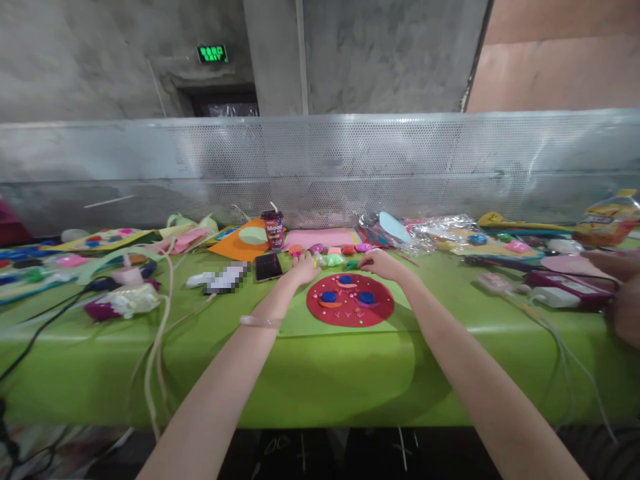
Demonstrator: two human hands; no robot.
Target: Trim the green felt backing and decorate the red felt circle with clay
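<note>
A red paper disc (350, 316) lies on a light green sheet in front of me, with blue clay discs, orange and purple curved strips and small pale dots on it. Beyond its right upper edge, my right hand (383, 264) pinches a small piece of green clay (353, 265). My left hand (303, 269) is beyond the disc's left upper edge, fingers curled beside the row of clay lumps; what they hold is too small to make out. That row includes a light green lump (335, 260) and a purple lump (363, 247). A pale bangle (260, 321) circles my left wrist.
A dark cup with a straw (273, 230) stands behind a black phone (269, 267). Cables (159, 340) hang over the left table edge. Another person's hand (607, 267) is at far right, near a purple-and-white box (570, 291) and a bottle (610, 217). A perforated metal panel (330, 167) borders the back.
</note>
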